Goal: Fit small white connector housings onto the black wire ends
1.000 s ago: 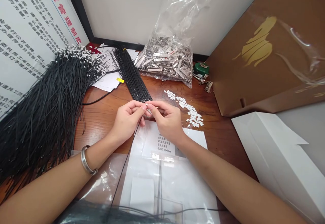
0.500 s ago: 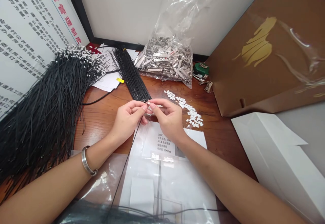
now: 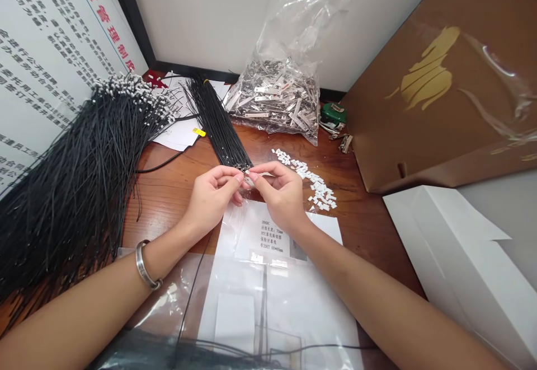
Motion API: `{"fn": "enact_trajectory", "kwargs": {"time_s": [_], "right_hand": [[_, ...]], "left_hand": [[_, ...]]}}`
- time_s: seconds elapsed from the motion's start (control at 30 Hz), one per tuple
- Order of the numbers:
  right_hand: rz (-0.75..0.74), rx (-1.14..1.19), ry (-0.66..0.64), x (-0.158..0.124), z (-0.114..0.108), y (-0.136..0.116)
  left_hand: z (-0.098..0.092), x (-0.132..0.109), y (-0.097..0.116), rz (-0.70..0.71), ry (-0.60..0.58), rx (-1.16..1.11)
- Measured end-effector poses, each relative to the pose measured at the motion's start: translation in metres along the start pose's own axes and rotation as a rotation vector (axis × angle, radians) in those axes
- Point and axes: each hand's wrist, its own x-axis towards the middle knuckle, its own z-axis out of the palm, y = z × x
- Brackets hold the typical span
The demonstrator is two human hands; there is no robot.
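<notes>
My left hand (image 3: 212,197) pinches the tip of a thin black wire (image 3: 189,297) that trails down toward me over the plastic sheets. My right hand (image 3: 280,193) meets it fingertip to fingertip and pinches a small white connector (image 3: 250,178) at the wire's end. Both hands hover just above the wooden table (image 3: 168,191), directly in front of a tight bundle of black wires (image 3: 216,123). A scatter of small white connectors (image 3: 312,182) lies just right of my right hand.
A big fanned heap of black wires with white tips (image 3: 79,174) fills the left side. A clear bag of metal clips (image 3: 274,95) sits at the back. A brown paper bag (image 3: 440,84) and a white box (image 3: 461,263) stand on the right. Plastic-sleeved papers (image 3: 268,280) lie near me.
The hands stay together at the same spot; the trailing wire has swung slightly left below my left hand. The fingertips shifted a little as they work the wire end.
</notes>
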Motion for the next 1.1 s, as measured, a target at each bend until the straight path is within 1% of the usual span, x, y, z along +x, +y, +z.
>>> {"fn": "enact_trajectory", "kwargs": {"time_s": [0.17,0.37,0.73,1.1], "right_hand": [[0.004,0.02,-0.018,0.0,0.0001,-0.0011],[0.049,0.032,-0.006,-0.0004,0.0009,-0.0019],[0.033,0.025,-0.007,-0.0001,0.001,-0.0023],[0.035,0.006,0.006,-0.0006,0.0006,-0.0008]], "left_hand": [[-0.0002,0.0005,-0.0013,-0.002,0.01,0.01],[0.0,0.0,-0.0021,0.006,-0.008,0.017],[-0.0013,-0.0002,-0.0044,0.032,-0.016,0.025],[-0.0006,0.0006,-0.0054,-0.008,-0.005,0.008]]}}
